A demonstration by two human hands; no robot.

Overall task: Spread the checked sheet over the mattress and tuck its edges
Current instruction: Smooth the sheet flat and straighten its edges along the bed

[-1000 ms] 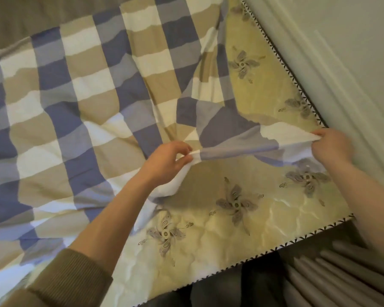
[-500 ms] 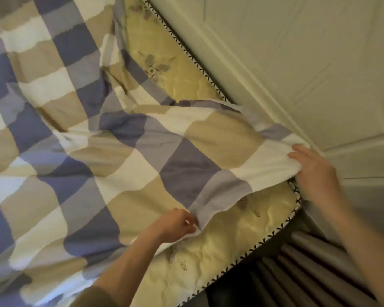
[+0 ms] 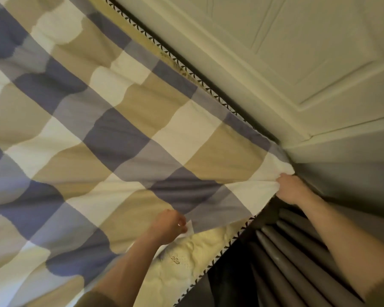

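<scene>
The checked sheet [image 3: 120, 134], in blue, tan and white squares, lies stretched over most of the mattress [image 3: 186, 255]. Only a cream quilted patch of mattress shows near the front edge, with black-and-white piping along its rim. My left hand [image 3: 167, 227] pinches the sheet's near hem above that bare patch. My right hand [image 3: 294, 188] grips the sheet's white corner at the mattress corner, right against the wall. The sheet's far edge runs along the piping by the wall.
A cream panelled wall [image 3: 297, 63] borders the mattress on the right, meeting a grey wall [image 3: 353, 173] at the corner. Grey pleated curtain folds [image 3: 297, 262] hang below the mattress's front edge, beside a dark gap.
Both hands have pulled the sheet's edge out toward the mattress corner. The sheet now lies flatter and covers far more of the mattress; my right hand has reached the corner by the wall.
</scene>
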